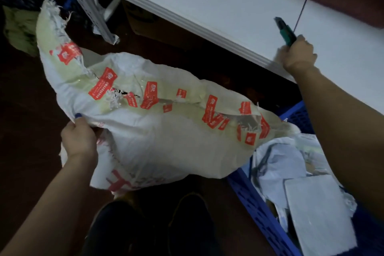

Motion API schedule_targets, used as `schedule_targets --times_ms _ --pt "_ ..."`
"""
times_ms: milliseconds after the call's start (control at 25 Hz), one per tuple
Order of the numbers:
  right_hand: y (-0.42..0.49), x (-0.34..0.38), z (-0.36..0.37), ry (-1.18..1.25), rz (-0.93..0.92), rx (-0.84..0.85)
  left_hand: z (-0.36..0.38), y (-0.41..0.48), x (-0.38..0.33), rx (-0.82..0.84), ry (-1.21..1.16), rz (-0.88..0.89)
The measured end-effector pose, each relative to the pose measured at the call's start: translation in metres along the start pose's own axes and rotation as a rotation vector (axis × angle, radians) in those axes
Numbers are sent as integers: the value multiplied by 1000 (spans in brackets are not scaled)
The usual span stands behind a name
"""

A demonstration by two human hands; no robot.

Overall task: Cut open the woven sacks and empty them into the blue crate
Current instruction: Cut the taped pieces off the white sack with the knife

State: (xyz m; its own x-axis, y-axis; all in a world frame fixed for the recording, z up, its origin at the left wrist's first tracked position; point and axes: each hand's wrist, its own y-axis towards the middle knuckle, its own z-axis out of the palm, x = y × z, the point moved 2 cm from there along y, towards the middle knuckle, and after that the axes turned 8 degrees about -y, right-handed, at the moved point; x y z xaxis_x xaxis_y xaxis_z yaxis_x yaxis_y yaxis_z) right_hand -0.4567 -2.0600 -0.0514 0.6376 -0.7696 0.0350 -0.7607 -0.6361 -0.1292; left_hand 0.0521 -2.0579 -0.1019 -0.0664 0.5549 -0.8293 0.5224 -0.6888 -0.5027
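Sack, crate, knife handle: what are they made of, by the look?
The sack looks like white woven plastic, likely polypropylene: loose strands fray at its torn edges. Glossy yellowish tape with red print runs along it. The crate is blue moulded plastic, with a slotted matte wall. The knife in the right hand has a green handle, probably plastic; it is blurred.

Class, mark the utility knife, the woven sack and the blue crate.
utility knife [286, 34]: head view, on its green handle.
woven sack [166, 141]: head view, on its plain white side.
blue crate [255, 203]: head view, on its slotted near wall.

Red printing on the sack [158, 147] is unreadable.
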Motion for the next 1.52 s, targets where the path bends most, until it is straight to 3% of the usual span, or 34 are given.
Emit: schedule_targets --times_ms 120,280,360,440,600,680,720,800,960,1120,1240,1400,1520 --pt "-3 1 16 -76 31 -117 8 20 19 28 12 3" --pt "-19 4 15 -6 196 -49 8 32 27 33 102 48" --pt "-39 2 17 84 209 -47 9 27 16 -29 232 153" --pt "-65 1 20 245 193 -80 15 10 -5 45 239 450" --pt "-96 5 21 471 111 -58 90 -100 -47 653 266 1305" --pt "-100 5 21 551 47 -48 132 -154 -33 947 326 1742" --pt "-102 4 20 557 9 -55 148 -168 -19 1025 395 1880" --pt "-101 2 22 542 -81 -112 181 -176 8 1035 479 1987" --pt "-96 -6 30 604 -226 -172 198 -202 45 1049 434 1955" --pt "-104 -24 28 751 -251 -194 205 -193 75 1035 589 1641" --pt "-124 -38 25 809 -234 -220 198 -175 85 1186 619 1389" --pt "-166 -56 33 894 -186 -228 174 -164 90 1250 622 1230" --pt "-198 -52 46 914 -211 -224 158 -160 86 1231 488 1101"
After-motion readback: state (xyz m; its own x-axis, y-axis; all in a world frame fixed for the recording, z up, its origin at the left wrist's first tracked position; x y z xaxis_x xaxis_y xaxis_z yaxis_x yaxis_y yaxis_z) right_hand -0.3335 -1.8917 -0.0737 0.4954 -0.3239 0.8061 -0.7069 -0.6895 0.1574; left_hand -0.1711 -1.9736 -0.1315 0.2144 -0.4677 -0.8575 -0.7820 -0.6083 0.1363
